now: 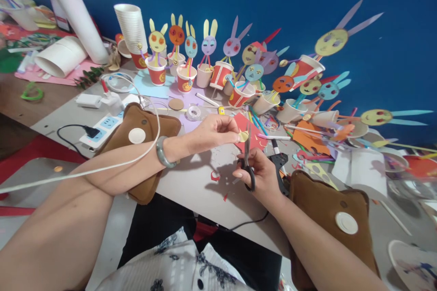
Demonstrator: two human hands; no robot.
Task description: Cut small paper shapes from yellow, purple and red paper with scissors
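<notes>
Between thumb and fingers, my left hand (218, 132) pinches a small piece of yellow paper (243, 136) above the table. My right hand (261, 175) is wrapped round the black handles of a pair of scissors (247, 163). The blades point away from me and cross the right side of the yellow paper; whether they touch it I cannot tell. A sheet of red paper (241, 120) lies beneath and behind the blades. Small red paper scraps (215, 175) are scattered on the table below my left hand.
Several paper cups with paper rabbit heads (157, 42) line the blue wall. A power strip (102, 131) and white cable sit left. Two brown cushion-like pads (150, 120) (324, 200) lie under my arms. A black glue gun (279, 161) rests right of the scissors.
</notes>
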